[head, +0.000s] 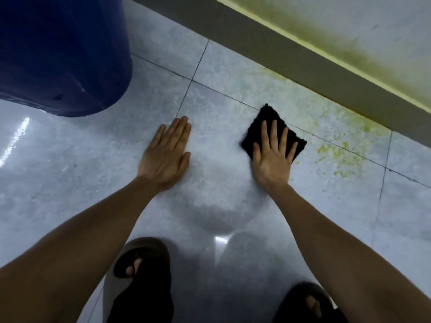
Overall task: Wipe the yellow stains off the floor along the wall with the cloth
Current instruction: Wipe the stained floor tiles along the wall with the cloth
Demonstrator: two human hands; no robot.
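Note:
A folded black cloth [268, 120] lies flat on the pale grey floor tiles [221, 101]. My right hand [272, 157] presses down on it with fingers spread, covering its lower half. Yellow-green stains [338, 152] speckle the tiles just right of the cloth and run along the foot of the wall [314, 73]. My left hand [166, 152] rests flat on the bare floor to the left of the cloth, fingers together, holding nothing.
A large dark blue barrel [63, 54] stands at the upper left. The grey skirting carries a yellow-green smear on the wall above it [326, 26]. My feet in dark sandals [142, 259] are at the bottom of the view.

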